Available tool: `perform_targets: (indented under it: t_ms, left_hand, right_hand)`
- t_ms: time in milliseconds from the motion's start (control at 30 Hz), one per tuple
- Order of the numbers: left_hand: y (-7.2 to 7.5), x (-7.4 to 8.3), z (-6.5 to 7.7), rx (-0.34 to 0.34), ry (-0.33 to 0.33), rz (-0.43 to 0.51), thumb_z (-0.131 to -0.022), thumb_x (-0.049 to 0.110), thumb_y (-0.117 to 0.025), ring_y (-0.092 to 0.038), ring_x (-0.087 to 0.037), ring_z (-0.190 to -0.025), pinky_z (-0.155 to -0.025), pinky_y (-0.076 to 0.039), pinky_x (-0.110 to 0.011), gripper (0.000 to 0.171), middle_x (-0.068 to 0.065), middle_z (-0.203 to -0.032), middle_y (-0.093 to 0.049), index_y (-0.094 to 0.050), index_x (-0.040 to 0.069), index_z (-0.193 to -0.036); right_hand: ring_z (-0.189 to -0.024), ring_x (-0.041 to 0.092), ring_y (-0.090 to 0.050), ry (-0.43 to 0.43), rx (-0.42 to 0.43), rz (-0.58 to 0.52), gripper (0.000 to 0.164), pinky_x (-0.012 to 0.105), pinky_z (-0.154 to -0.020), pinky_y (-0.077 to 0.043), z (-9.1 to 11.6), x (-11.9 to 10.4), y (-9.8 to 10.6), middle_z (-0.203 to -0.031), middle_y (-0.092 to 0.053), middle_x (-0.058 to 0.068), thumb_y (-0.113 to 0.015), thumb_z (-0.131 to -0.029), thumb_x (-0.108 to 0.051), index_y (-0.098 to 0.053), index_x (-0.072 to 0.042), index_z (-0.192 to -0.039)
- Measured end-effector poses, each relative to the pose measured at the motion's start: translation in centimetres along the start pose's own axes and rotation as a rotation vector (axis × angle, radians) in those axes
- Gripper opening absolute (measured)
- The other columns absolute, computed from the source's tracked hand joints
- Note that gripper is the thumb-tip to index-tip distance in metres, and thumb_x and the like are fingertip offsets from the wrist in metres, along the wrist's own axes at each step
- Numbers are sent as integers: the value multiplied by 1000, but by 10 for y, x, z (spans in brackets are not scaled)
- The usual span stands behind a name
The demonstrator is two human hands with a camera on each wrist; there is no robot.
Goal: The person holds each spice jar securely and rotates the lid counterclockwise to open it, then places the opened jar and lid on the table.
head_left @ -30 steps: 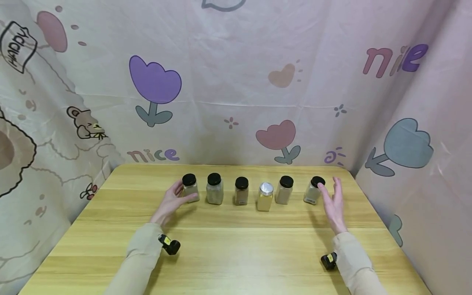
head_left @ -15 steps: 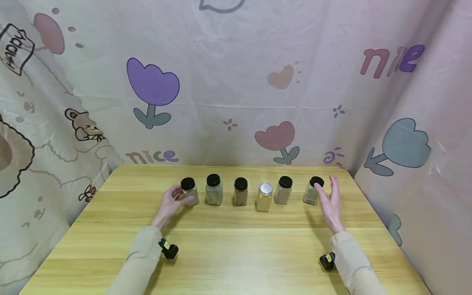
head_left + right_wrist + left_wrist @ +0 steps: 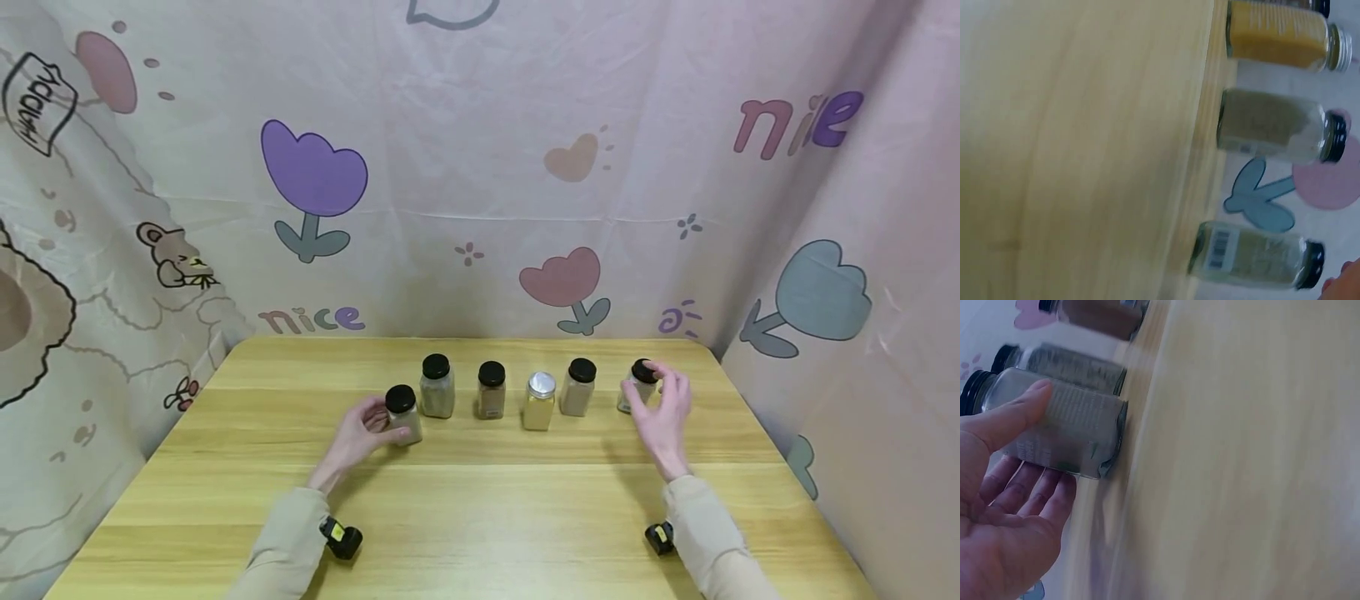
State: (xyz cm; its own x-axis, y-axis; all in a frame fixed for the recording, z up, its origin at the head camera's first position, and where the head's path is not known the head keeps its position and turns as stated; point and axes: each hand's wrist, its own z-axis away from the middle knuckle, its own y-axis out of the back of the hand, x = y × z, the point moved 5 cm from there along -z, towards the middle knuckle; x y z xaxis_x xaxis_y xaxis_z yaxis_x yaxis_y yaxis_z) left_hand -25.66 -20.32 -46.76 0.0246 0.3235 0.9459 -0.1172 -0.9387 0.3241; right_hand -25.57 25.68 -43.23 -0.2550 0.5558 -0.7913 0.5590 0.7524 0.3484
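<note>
In the head view, my left hand point(image 3: 367, 435) grips a clear glass spice jar with a black lid point(image 3: 403, 415), thumb on the near side and fingers at its left. The left wrist view shows the thumb point(image 3: 1029, 406) on this jar's side; whether its base touches the table, I cannot tell. Close behind it stands another black-lidded jar point(image 3: 437, 387). My right hand point(image 3: 662, 417) is at the rightmost black-lidded jar point(image 3: 636, 388), its fingers loosely bent. In the right wrist view, that jar point(image 3: 1254, 256) stands upright with only fingertips point(image 3: 1342, 284) showing beyond its lid.
Between the hands stand a brown-filled jar point(image 3: 491, 390), a yellow-filled jar with a silver lid point(image 3: 539, 402) and a pale-filled jar point(image 3: 578, 387). The wooden table point(image 3: 480, 508) meets a printed curtain point(image 3: 450, 167) at its back and sides.
My left hand has brought its jar forward and to the right, closer to the neighbouring jar. The right hand has shifted left, its fingers bending more near the rightmost jar.
</note>
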Motion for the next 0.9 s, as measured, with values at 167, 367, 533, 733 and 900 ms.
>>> perform_targets:
  t_ms: [167, 367, 533, 733, 900]
  left_hand:
    - [-18, 6, 5, -36, -66, 29, -82, 3, -81, -57, -43, -129, -115, -46, -48, 61, -31, -135, -58, -51, -11, -134]
    - [-43, 12, 8, -105, -128, 20, -81, 5, -82, -58, -44, -127, -114, -47, -49, 59, -31, -132, -60, -54, -11, -130]
    - [-61, 16, 10, -136, -155, 13, -81, 9, -84, -58, -45, -127, -113, -46, -51, 58, -29, -131, -61, -56, -9, -128]
    - [-76, 22, 14, -152, -258, 25, -79, 17, -86, -65, -35, -119, -107, -54, -43, 55, -24, -124, -66, -60, -6, -123]
    - [-87, 24, 14, -204, -215, 73, -79, 13, -85, -61, -42, -124, -111, -49, -48, 56, -26, -127, -64, -59, -6, -125]
  right_hand:
    - [-103, 27, -41, 128, -51, 5, 45, 42, -96, -28, 9, -18, -11, -110, -51, 25, -76, -82, -17, -60, 4, -118]
    - [-83, 14, -47, 146, -181, -54, 34, 26, -73, -41, 25, -37, -29, -93, -59, 13, -78, -81, -11, -66, 2, -110]
    - [-71, 21, -56, 219, -323, -70, 26, 25, -61, -48, 39, -60, -45, -80, -64, 4, -79, -82, -9, -70, -1, -105]
    - [-71, 13, -57, 271, -493, -21, 26, 22, -61, -50, 56, -83, -66, -82, -68, -1, -79, -85, -21, -74, -6, -104]
    - [-72, 9, -56, 291, -611, -20, 31, 26, -62, -52, 68, -97, -83, -85, -70, 6, -77, -86, -30, -75, -7, -107]
